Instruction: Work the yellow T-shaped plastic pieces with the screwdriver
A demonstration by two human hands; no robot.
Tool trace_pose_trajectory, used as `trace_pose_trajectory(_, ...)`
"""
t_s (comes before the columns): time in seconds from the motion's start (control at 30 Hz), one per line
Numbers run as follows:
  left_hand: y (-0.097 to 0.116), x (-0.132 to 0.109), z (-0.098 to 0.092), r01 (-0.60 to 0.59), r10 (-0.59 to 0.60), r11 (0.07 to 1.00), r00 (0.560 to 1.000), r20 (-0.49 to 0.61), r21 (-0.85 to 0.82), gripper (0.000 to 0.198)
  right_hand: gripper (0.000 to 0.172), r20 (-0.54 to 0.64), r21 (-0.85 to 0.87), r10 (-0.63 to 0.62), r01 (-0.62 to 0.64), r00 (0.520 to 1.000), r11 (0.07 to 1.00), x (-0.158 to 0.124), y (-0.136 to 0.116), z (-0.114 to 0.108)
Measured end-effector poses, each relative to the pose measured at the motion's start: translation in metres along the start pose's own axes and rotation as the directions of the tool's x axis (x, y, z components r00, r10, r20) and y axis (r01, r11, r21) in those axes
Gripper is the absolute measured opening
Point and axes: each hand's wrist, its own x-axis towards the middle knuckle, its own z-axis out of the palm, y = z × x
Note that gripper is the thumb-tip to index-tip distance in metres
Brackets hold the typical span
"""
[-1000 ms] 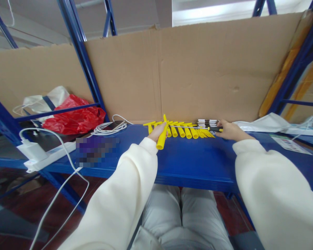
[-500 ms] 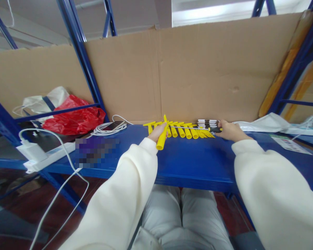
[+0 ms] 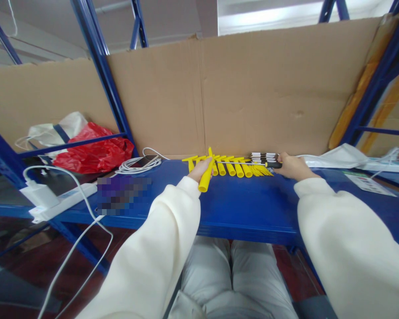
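My left hand (image 3: 200, 170) is closed around a yellow plastic tube (image 3: 204, 180) with a crosspiece, its open end tilted down toward me. In my right hand (image 3: 292, 167) is a screwdriver (image 3: 273, 165), gripped by its black handle. Its long metal shaft points left and reaches the yellow tube; whether the tip touches it I cannot tell. Behind the shaft lies a row of several similar yellow tubes (image 3: 231, 169), with small flat yellow pieces (image 3: 261, 169) at its right end. A stack of black-and-white handles (image 3: 263, 157) lies just left of my right hand.
The blue tabletop (image 3: 245, 204) ends in front of my lap, with a cardboard wall (image 3: 252, 97) behind. To the left are a coiled white cable (image 3: 129, 165), a phone (image 3: 145, 161), a power strip (image 3: 66, 197) and a red plastic bag (image 3: 96, 148). A paper sheet (image 3: 370, 182) lies right.
Both hands keep their grip on the yellow tube and the screwdriver and have hardly moved. The view has shifted very slightly.
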Motion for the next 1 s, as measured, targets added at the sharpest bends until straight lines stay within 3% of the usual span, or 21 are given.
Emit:
trace_pose_trajectory(0.17,-0.0007,0.0010,-0.0006,-0.001,0.001,1.000,1.000,-0.002,0.011,0.033,0.036,0.060,-0.005,-0.012,0.012,0.998,1.000,0.0012,-0.0030,-0.0018)
trace_pose_trajectory(0.33,0.0003,0.0007,0.0005,0.014,-0.014,1.000,1.000,-0.007,0.022,0.034,0.032,0.007,-0.016,-0.062,0.062,0.998,0.998,0.0014,-0.0006,-0.0013)
trace_pose_trajectory(0.73,-0.0023,0.0017,-0.0010,-0.001,0.001,1.000,1.000,-0.001,0.014,0.035,0.033,0.103,-0.023,-0.044,0.047,0.994,0.999,0.0007,-0.0040,-0.0040)
trace_pose_trajectory(1.0,-0.0016,0.0021,-0.0007,-0.007,0.007,1.000,1.000,0.009,0.024,0.033,0.029,0.060,-0.061,-0.056,0.059,0.997,0.996,0.0005,-0.0015,-0.0025)
